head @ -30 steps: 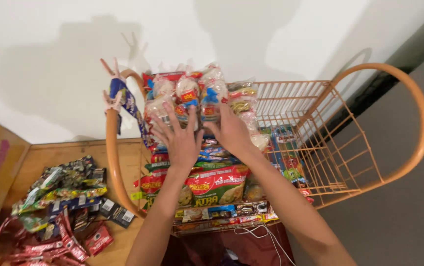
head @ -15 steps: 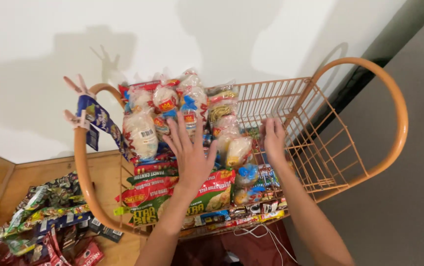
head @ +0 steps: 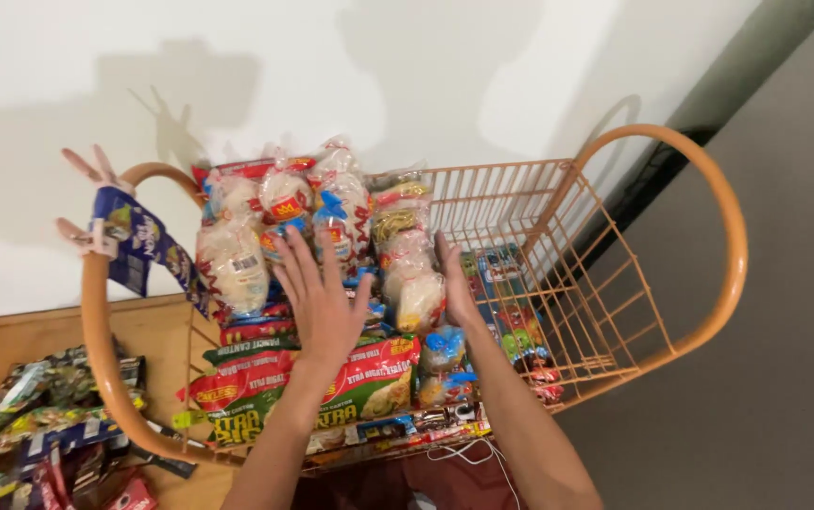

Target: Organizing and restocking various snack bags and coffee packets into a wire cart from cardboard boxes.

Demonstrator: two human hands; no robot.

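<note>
So from where I'm watching, nearest the bottom edge there's a row of flat snack packets (head: 397, 430) along the front lip of the orange wire basket (head: 605, 312), with a white cord (head: 468, 453) dangling just under it. Just above those lie the big red and green noodle packs (head: 284, 397), stacked flat.

Left hand (head: 322, 302) is mid-frame, fingers spread wide, palm down over the noodle packs and the foot of the clear bagged snacks (head: 331, 222); can't tell if it's actually pressing on them. Right hand (head: 454, 283) is edge-on, fingers straight and together, slid in against the right side of that bag pile, pinching nothing.

Free room: the right half of the basket is mostly open wire, only a column of small colourful packs (head: 511, 312) along the floor. The left half is packed tight.

Lower left, loose sachets (head: 38, 416) are strewn on the wooden floor (head: 152, 331). Upper left, a blue packet (head: 137, 246) hangs clipped to the orange hoop handle (head: 95, 312). Behind everything is a white wall (head: 426, 76).
</note>
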